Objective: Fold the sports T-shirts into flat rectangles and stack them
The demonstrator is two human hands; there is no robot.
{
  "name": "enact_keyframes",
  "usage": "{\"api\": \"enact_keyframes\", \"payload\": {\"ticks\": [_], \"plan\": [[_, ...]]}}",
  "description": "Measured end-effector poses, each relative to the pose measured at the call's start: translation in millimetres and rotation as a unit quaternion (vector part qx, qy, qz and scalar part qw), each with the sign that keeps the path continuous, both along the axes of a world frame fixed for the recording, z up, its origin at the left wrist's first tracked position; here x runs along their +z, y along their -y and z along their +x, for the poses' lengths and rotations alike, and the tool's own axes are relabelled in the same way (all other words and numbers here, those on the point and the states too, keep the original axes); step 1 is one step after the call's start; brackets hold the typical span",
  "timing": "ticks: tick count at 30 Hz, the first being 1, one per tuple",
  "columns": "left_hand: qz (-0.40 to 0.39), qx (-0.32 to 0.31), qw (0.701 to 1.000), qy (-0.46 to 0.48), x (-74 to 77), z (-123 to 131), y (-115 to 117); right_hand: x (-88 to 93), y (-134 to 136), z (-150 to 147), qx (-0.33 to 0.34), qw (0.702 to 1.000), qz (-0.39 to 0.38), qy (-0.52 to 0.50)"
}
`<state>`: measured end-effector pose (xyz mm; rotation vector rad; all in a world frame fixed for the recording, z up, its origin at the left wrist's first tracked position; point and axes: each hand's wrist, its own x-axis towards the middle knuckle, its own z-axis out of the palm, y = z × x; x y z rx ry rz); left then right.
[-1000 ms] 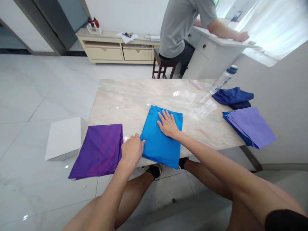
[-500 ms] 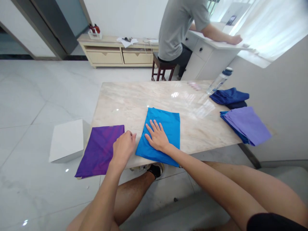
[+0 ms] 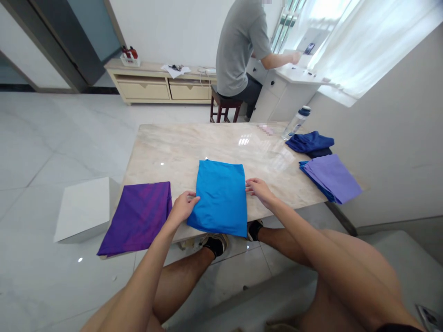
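Observation:
A folded bright blue cloth (image 3: pixel 221 198) lies flat near the front edge of the marble-topped table, with a few light wrinkles. At its left edge is my left hand (image 3: pixel 183 206), thumb and fingers curled in and closed at the fabric. My right hand (image 3: pixel 261 190) is on the opposite side, its fingertips pinched at the right edge of the cloth. Left of my left hand lies a folded purple cloth (image 3: pixel 138 216), partly over the table's front left corner.
On the right end of the table (image 3: pixel 180 143) lie a folded lavender cloth (image 3: pixel 334 177) over blue fabric, a dark blue cloth heap (image 3: pixel 311 142) and a clear bottle (image 3: pixel 296 123). A white box (image 3: pixel 85 205) stands left. Beyond, a person (image 3: pixel 238 50) sits on a stool.
My right hand has lifted off the middle of the blue cloth and moved to its right edge. My left hand has come to the left edge. The view has shifted slightly.

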<state>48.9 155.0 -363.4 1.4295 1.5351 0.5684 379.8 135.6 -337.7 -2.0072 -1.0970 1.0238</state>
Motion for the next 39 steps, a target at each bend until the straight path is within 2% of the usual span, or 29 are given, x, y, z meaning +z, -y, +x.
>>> {"api": "enact_keyframes", "payload": {"ticks": [3, 7, 9, 13, 16, 20, 23, 26, 29, 32, 36, 39], "plan": [[-0.061, -0.032, 0.997, 0.046, -1.6, -13, 6, 1.6, 21, 20, -0.015, 0.999, -0.040, -0.002], [-0.041, -0.086, 0.995, -0.030, 5.7, -23, 20, -0.2, 38, 15, 0.000, 0.999, -0.034, -0.024], [-0.029, -0.064, 0.997, -0.040, 11.7, -19, 21, 0.7, 38, 5, 0.013, 0.998, -0.040, -0.036], [-0.059, 0.003, 0.998, 0.032, 22.1, 0, 14, 4.0, 27, -13, 0.017, 0.996, -0.080, -0.034], [-0.116, 0.001, 0.992, 0.058, 26.7, 7, 9, 3.1, 19, -17, 0.052, 0.992, -0.105, -0.040], [-0.183, -0.038, 0.980, 0.065, 28.0, 8, 8, -2.8, 18, -12, 0.114, 0.986, -0.122, -0.022], [-0.177, -0.057, 0.980, 0.076, 28.0, 10, 9, -3.5, 24, -6, 0.150, 0.981, -0.110, -0.045], [-0.149, -0.074, 0.984, 0.059, 36.2, 10, 16, 7.0, 33, 3, 0.184, 0.977, -0.084, -0.074], [-0.106, -0.075, 0.990, 0.063, 61.4, 6, 30, 32.4, 42, 16, 0.196, 0.978, -0.023, -0.068], [-0.062, -0.040, 0.990, 0.120, 103.8, 4, 51, 74.1, 49, 27, 0.177, 0.983, 0.043, -0.033], [-0.005, -0.027, 0.980, 0.197, 176.5, 7, 79, 152.3, 59, 30, 0.187, 0.971, 0.142, -0.055], [0.074, -0.003, 0.979, 0.190, 233.7, 6, 97, 215.1, 70, 27, 0.223, 0.943, 0.236, -0.066]]}}
